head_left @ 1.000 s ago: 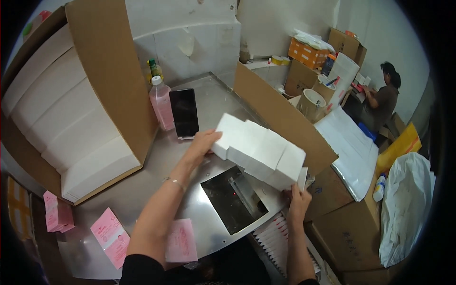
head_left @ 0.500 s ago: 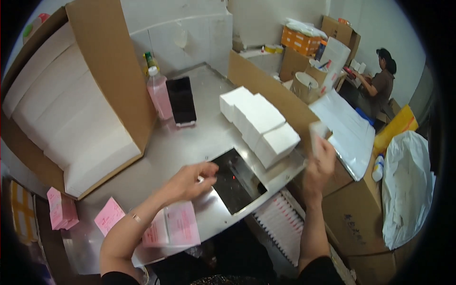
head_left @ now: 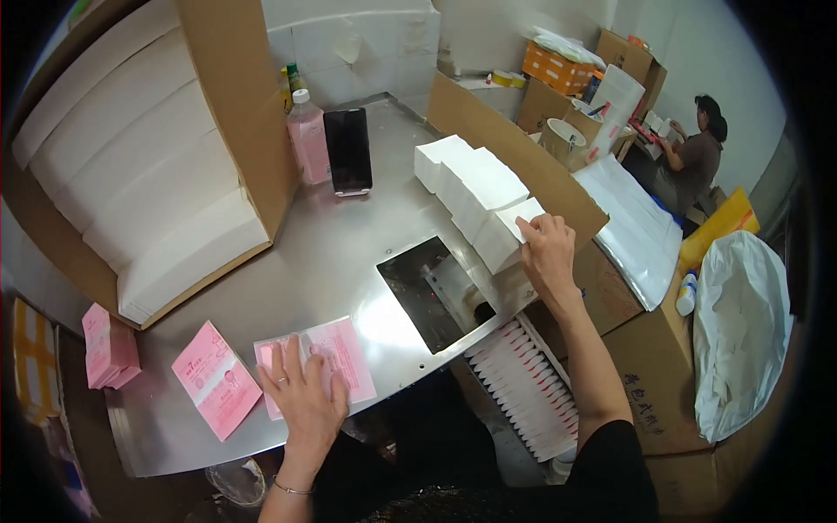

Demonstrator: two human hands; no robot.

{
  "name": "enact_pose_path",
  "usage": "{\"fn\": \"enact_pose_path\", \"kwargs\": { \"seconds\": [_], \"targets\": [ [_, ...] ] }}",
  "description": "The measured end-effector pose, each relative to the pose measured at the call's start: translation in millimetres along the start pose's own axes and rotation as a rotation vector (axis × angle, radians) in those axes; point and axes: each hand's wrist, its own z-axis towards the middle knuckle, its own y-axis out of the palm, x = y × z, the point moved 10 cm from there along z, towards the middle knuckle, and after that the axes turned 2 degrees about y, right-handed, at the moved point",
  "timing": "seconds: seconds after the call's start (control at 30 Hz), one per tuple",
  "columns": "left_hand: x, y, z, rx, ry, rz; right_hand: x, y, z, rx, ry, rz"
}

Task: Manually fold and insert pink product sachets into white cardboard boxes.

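My left hand (head_left: pixel 305 390) lies with spread fingers on a pink printed wrapper pile (head_left: pixel 353 366) near the steel table's front edge. Left of it rests another pink printed wrapper pile (head_left: pixel 216 379). Over at the right, my right hand (head_left: pixel 551 257) has its bent fingers on the near end of a row of white folded tissues (head_left: pixel 479 187), gripping the end stack; its far fingers are partly hidden. Between my hands, the table has a dark rectangular opening (head_left: pixel 418 288). Below the table on the right, a tray holds a row of white packets with red marks (head_left: pixel 523 392).
A big carton of white tissue stacks (head_left: pixel 235 105) fills the left. Behind are a pink-liquid bottle (head_left: pixel 307 144) and a propped phone (head_left: pixel 349 152). More pink wrappers (head_left: pixel 109 349) stand far left. A white plastic bag (head_left: pixel 741 340) hangs right; a co-worker (head_left: pixel 697 157) sits beyond.
My left hand has moved from beside the opening down onto the pink wrappers. My right hand, earlier raised with a blurred white piece, is now at the tissue row. The view has shifted.
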Motion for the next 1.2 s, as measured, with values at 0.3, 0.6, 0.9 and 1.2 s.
{"fn": "enact_pose_path", "kwargs": {
  "seconds": [0.3,0.6,0.9,1.2],
  "targets": [
    [1.2,-5.1,0.4,0.013,-0.042,0.034,-22.1,5.7,8.2,-0.061,0.005,-0.011],
    [13.3,-6.9,8.4,-0.06,-0.003,0.032,-8.6,7.6,9.6,-0.09,0.111,0.137],
    [40.3,14.1,7.4,-0.155,0.084,-0.048,-7.6,-1.5,-4.1,0.134,0.095,0.124],
    [41.0,-7.5,13.3,-0.043,0.111,-0.12,-17.8,1.9,9.0,0.025,0.084,0.172]
  ]
}}
